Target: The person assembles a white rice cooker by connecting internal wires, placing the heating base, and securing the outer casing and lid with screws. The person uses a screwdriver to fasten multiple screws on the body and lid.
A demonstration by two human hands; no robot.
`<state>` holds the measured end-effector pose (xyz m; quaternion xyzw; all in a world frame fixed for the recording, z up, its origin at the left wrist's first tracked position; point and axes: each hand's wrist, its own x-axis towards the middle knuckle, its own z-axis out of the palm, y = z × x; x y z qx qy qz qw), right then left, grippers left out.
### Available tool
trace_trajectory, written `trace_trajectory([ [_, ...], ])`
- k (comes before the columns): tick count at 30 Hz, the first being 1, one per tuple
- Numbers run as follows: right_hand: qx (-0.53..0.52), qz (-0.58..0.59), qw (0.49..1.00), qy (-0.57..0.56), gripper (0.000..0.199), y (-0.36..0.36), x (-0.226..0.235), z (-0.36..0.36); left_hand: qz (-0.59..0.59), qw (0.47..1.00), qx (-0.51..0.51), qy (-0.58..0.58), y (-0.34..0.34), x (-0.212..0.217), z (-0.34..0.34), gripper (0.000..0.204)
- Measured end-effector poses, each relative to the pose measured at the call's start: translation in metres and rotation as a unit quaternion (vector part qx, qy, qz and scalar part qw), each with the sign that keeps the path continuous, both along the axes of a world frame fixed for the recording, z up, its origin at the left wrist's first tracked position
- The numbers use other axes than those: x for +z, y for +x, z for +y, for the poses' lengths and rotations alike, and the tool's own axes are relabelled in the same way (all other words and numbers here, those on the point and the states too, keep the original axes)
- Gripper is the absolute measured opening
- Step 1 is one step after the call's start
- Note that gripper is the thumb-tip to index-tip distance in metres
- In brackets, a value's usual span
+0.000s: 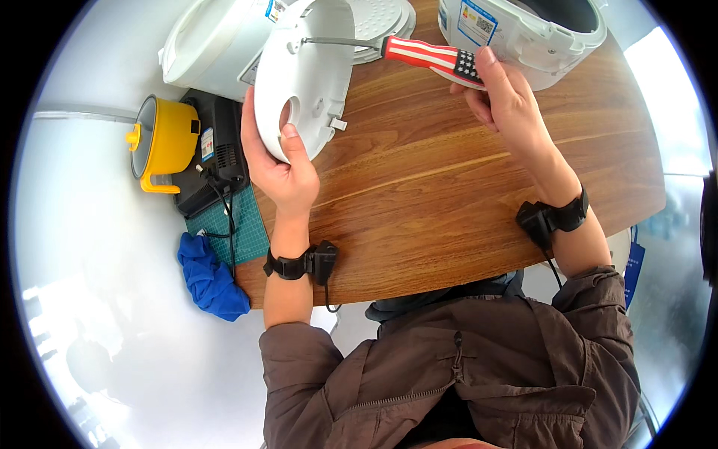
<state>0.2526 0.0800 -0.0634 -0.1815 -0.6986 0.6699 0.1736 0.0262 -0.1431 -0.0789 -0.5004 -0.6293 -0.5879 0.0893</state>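
Observation:
My left hand (288, 168) is closed around the lower end of a white plastic cover (318, 82), its thumb by a round hole. The cover is held tilted above the table, its hollow inner side turned toward the right. In my right hand (510, 97) is a screwdriver (422, 52) with a red, white and black handle patterned in stars and stripes. Its metal shaft points left, and the tip reaches the inside of the cover near a small hole. Whether a screw sits under the tip is too small to tell.
Several white appliance parts stand at the far side: a body (217, 45), a round perforated piece (385, 22) and an open shell (516, 37). At left are a yellow pot (170, 138), a black device (217, 142) with cables, a green mat (250, 224) and a blue cloth (209, 277) on the wooden table (419, 202).

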Motion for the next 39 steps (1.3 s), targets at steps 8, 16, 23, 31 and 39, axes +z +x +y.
trace_trajectory([
  [8,-0.183,0.144,0.937,0.262,0.043,-0.022,-0.019,-0.027,-0.007,1.0,-0.008,0.018,0.001,-0.001,0.003,0.054],
  [16,-0.203,0.096,0.962,0.155,0.04,-0.021,-0.018,-0.021,0.031,0.999,0.013,-0.005,-0.004,-0.003,0.0,0.053],
  [23,-0.091,0.004,0.995,0.039,0.039,-0.004,-0.001,-0.017,0.012,1.0,0.002,0.02,-0.003,-0.003,-0.001,0.054],
  [31,-0.168,0.088,0.975,0.115,0.041,-0.016,-0.008,-0.022,0.078,0.992,-0.094,0.007,-0.013,0.01,0.003,0.071],
  [39,-0.167,0.103,0.913,0.358,0.046,-0.015,-0.011,-0.03,-0.026,0.99,-0.131,-0.053,-0.009,0.011,-0.007,0.089],
])
